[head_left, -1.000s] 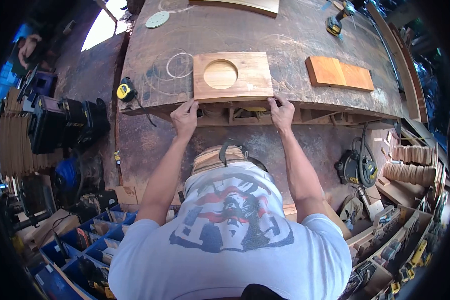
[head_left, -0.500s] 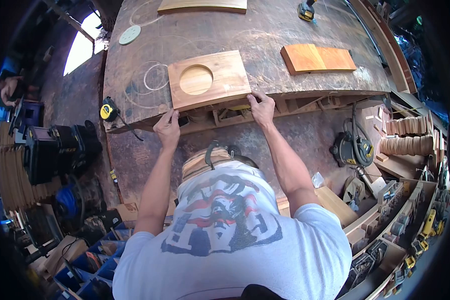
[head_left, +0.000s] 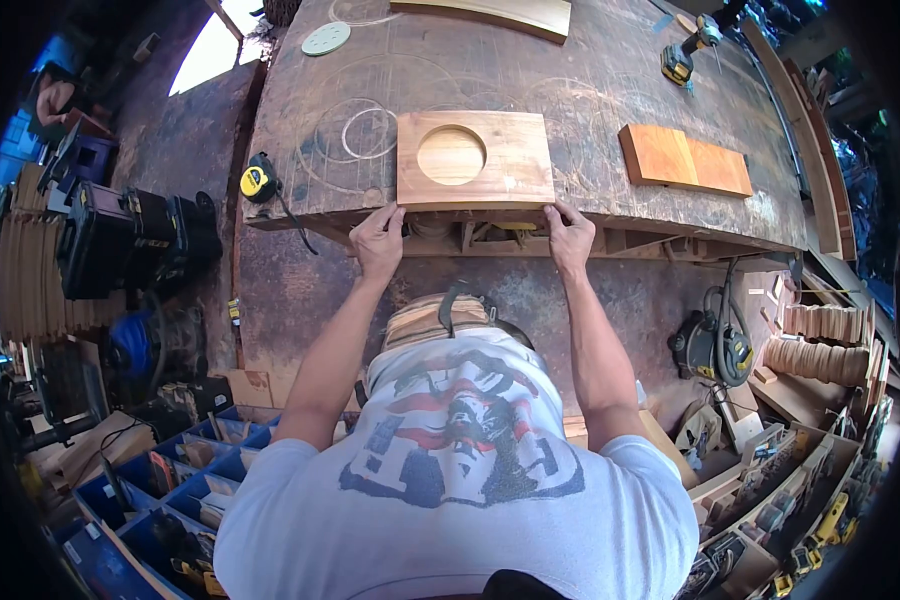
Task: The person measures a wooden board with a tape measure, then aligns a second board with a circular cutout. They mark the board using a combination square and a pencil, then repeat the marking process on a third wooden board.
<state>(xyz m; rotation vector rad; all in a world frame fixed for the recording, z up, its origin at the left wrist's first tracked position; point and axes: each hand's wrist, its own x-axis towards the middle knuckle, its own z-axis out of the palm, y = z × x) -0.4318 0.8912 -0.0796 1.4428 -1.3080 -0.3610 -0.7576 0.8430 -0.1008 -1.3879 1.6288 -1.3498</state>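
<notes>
A rectangular wooden board [head_left: 505,160] with a round hole cut through it lies flat at the near edge of a dark, scored workbench [head_left: 590,90]. My left hand [head_left: 377,243] grips the board's near left corner, fingers over the top edge. At the near right corner my right hand [head_left: 570,238] holds it the same way. Both arms reach straight forward from my white printed shirt.
A yellow tape measure [head_left: 257,180] sits at the bench's left edge. An orange-brown plank [head_left: 684,160] lies to the right, a cordless drill [head_left: 682,55] beyond it, a pale board [head_left: 490,12] and a round disc [head_left: 326,39] at the back. Tool cases, blue bins and stacked wooden discs [head_left: 820,340] crowd the floor.
The board and both hands sit about where they were a second ago, after the view swung left and back. My grip on the two near corners is unchanged.
</notes>
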